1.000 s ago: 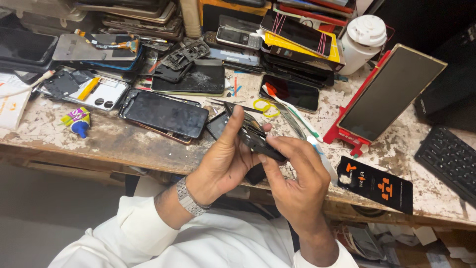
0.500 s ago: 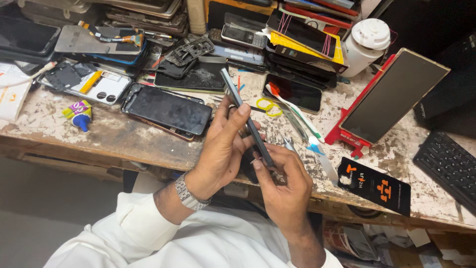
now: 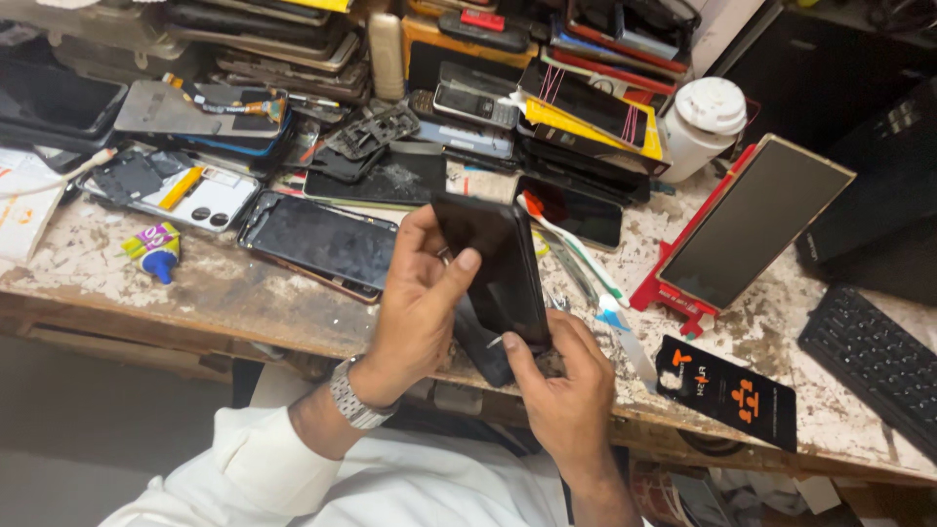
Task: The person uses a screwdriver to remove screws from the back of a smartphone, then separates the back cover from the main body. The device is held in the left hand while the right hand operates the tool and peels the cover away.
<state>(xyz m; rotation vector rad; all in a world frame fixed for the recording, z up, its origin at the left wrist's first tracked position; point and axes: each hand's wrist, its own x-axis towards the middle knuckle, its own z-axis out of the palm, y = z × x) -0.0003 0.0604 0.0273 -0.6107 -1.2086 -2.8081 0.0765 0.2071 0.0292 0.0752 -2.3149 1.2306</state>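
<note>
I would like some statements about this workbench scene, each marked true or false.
1. Both hands hold a black phone. True: the left hand grips its side and the right hand supports its lower end.
2. The left wrist is bare. False: it wears a metal watch.
3. A white jar stands at the back of the bench. True.
4. The black keyboard lies at the left edge of the bench. False: it lies at the right edge.
5. A toothbrush lies on the bench beyond the held phone. True.
</note>
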